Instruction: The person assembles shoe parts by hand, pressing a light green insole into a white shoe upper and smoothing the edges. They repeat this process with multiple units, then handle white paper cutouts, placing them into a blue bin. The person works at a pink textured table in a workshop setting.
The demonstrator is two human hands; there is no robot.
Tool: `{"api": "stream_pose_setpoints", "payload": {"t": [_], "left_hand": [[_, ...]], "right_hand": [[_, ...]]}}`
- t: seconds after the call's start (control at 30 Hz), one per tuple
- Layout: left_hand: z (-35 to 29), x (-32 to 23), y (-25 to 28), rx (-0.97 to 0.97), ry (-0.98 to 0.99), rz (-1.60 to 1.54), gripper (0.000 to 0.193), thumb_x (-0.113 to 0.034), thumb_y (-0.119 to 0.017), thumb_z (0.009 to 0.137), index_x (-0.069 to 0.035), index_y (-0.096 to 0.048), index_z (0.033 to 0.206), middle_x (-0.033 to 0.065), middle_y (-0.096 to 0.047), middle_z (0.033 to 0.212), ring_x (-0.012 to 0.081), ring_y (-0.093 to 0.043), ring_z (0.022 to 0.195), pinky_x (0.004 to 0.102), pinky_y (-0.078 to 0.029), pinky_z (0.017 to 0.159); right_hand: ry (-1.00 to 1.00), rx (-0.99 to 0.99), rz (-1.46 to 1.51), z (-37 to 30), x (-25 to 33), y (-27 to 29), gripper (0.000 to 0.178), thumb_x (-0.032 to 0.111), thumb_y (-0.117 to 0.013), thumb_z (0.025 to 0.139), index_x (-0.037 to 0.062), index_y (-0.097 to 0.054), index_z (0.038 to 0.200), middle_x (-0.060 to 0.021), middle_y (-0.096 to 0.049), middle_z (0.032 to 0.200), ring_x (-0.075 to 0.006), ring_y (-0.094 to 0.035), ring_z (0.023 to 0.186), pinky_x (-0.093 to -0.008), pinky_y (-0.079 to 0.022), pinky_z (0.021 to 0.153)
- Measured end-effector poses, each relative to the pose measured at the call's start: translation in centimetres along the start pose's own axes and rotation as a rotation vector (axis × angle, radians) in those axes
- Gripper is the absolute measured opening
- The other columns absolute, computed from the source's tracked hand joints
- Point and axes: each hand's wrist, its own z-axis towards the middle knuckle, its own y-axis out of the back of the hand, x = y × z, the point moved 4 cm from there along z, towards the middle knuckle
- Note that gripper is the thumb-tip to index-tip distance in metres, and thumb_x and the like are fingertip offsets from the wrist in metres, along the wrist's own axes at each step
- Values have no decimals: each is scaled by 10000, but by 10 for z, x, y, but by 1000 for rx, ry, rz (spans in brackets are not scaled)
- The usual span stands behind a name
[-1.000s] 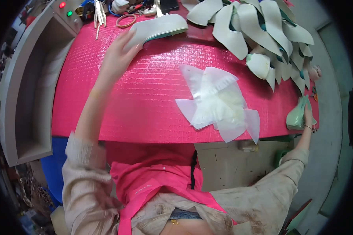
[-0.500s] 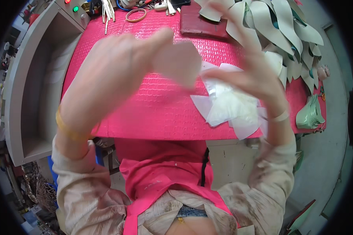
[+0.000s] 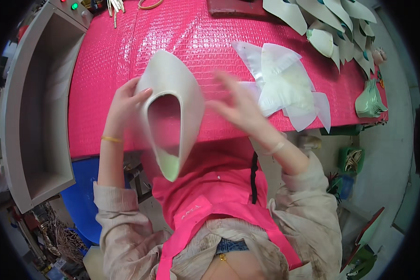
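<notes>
- White shoe upper [image 3: 168,74]: between the two hands, over the near side of the counter [image 3: 98,84], left of picture centre. Its narrow lower end overlaps the pink apron [image 3: 210,196] in view. Cannot tell whether it rests on the surface or is held clear.
- Long axis: runs roughly away from the body, broad pointed end far, narrow end near; oval opening faces up.
- Left hand [image 3: 125,105]: gripping the upper's left edge, thumb on top. It is the nearer of the two.
- Right hand [image 3: 239,103]: blurred, fingers spread, nothing seen in it. The upper lies to its left, just beside the fingertips; contact cannot be told.
- Translucent sheets [image 3: 287,79]: overlapping loosely, beyond and right of the right hand.
- More white uppers [image 3: 319,18]: heaped far right.
</notes>
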Motion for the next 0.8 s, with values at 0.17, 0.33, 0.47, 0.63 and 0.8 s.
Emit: {"api": "stream_pose_setpoints", "payload": {"t": [0.17, 0.33, 0.47, 0.63, 0.8], "left_hand": [[-22, -67, -31, -488, -680, 948, 356, -141, -530, 860, -23, -491, 1194, 164, -571, 1057, 272, -510, 1053, 351, -368, 929], [-18, -84, -147, 346, -529, 611, 276, -102, -490, 838, -2, -471, 1095, 155, -581, 996, 293, -547, 993, 354, -414, 873], [11, -47, -195, 650, -381, 690, 250, -18, -455, 769, -5, -392, 1010, 199, -567, 961, 345, -544, 963, 391, -438, 825], [18, -38, -199, 550, -505, 540, 269, 17, -420, 733, 5, -391, 1001, 239, -562, 921, 383, -540, 914, 422, -424, 786], [16, -40, -200, 578, -441, 579, 296, 20, -420, 720, 5, -387, 1013, 254, -553, 941, 399, -531, 912, 440, -412, 774]], "right_hand": [[-72, 211, -388, -39, -14, 95, 245, 12, -611, 727, 21, -602, 971, -99, -598, 913, -194, -596, 789, -267, -479, 648], [239, 322, -768, -49, -15, 74, 128, 16, -572, 631, 10, -556, 758, -91, -547, 751, -231, -566, 708, -319, -482, 579], [286, 403, -926, -48, -5, 66, 99, 29, -554, 606, 11, -513, 694, -103, -507, 703, -226, -552, 667, -306, -480, 550], [325, 508, -1041, -49, -3, 60, 104, 33, -547, 608, 16, -509, 703, -102, -496, 702, -208, -541, 645, -294, -472, 527], [354, 422, -1037, -51, -8, 63, 117, 39, -544, 604, 11, -514, 714, -85, -480, 695, -200, -534, 636, -291, -472, 526]]}}
